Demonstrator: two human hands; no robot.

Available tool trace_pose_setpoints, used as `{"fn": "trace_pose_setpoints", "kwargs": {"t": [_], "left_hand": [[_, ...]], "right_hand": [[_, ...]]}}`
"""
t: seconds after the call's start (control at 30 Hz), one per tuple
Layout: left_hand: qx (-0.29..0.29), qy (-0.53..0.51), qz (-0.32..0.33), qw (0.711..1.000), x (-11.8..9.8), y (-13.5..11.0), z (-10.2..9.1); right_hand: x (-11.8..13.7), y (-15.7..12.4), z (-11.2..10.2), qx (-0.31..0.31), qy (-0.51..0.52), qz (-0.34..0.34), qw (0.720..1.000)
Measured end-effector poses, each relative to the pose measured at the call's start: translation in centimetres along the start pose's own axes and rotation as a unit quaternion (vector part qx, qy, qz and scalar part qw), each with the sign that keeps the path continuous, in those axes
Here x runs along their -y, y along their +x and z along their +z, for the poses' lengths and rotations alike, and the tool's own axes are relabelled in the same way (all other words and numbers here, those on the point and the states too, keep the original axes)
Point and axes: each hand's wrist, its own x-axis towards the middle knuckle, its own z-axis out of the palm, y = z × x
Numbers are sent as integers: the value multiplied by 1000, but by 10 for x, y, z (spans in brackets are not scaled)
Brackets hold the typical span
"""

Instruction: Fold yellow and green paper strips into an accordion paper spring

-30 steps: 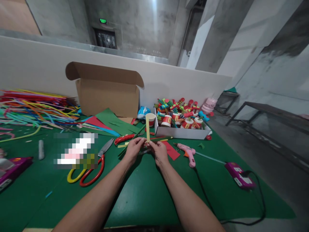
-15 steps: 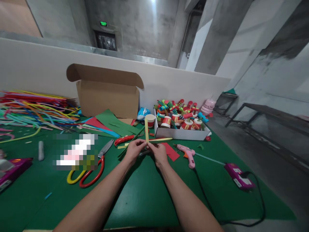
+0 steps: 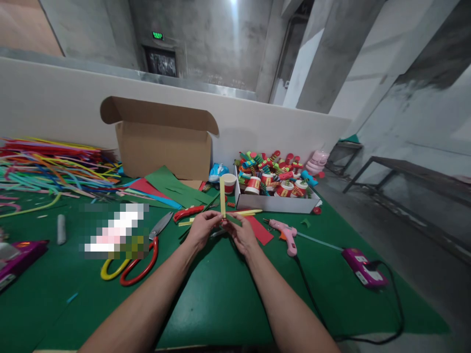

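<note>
A narrow yellow paper strip [image 3: 222,196] stands upright from the fingertips of both hands. My left hand [image 3: 205,226] is closed in a pinch at its lower end. My right hand [image 3: 239,231] pinches the same spot from the other side. A dark green strip [image 3: 233,218] runs by the right fingers; whether they grip it cannot be made out. A small dark red bit shows between the fingertips, too small to name. Behind them lie more yellow strips [image 3: 250,213], a red sheet [image 3: 260,230] and a red-handled cutter [image 3: 188,213]. A paper cup [image 3: 229,184] stands beyond.
Scissors [image 3: 140,272] lie left and a pink glue gun [image 3: 287,234] right, corded near a purple power strip [image 3: 364,268]. A white box [image 3: 279,204] of cup-and-spring figures, a cardboard box [image 3: 165,152], green sheets [image 3: 176,189] and colourful pipe cleaners [image 3: 55,166] line the back.
The fingers of my right hand have shifted, and the green strip and a dark red bit now show at the fingertips. The yellow strip stays upright, nearly in place.
</note>
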Motion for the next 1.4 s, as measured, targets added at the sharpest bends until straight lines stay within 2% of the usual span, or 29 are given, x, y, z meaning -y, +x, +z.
{"fn": "trace_pose_setpoints", "kwargs": {"t": [0.13, 0.33, 0.57, 0.7, 0.97, 1.13, 1.3, 1.4], "left_hand": [[-21, 12, 9, 1000, 0, -1, 1], [-8, -10, 12, 1000, 1, -3, 2], [-15, 43, 24, 999, 1, -1, -1], [-11, 105, 53, 993, 0, 2, -5], [22, 73, 35, 996, 0, -2, 2], [-9, 90, 42, 995, -1, -2, 0], [-20, 145, 62, 987, -3, 0, -6], [-26, 173, 68, 982, -4, 0, -6]], "right_hand": [[0, 0, 1, -11, -9, -5, 1000], [-4, 3, -2, -26, -29, -22, 999], [-2, 4, -3, -48, -78, -43, 995], [1, 3, -3, -32, -127, -55, 990], [-4, 3, 2, -80, -41, -47, 995], [-6, -2, 6, -45, -70, -54, 995], [0, -4, 5, -17, -66, -4, 998], [2, -3, 3, -10, -80, 2, 997]]}}
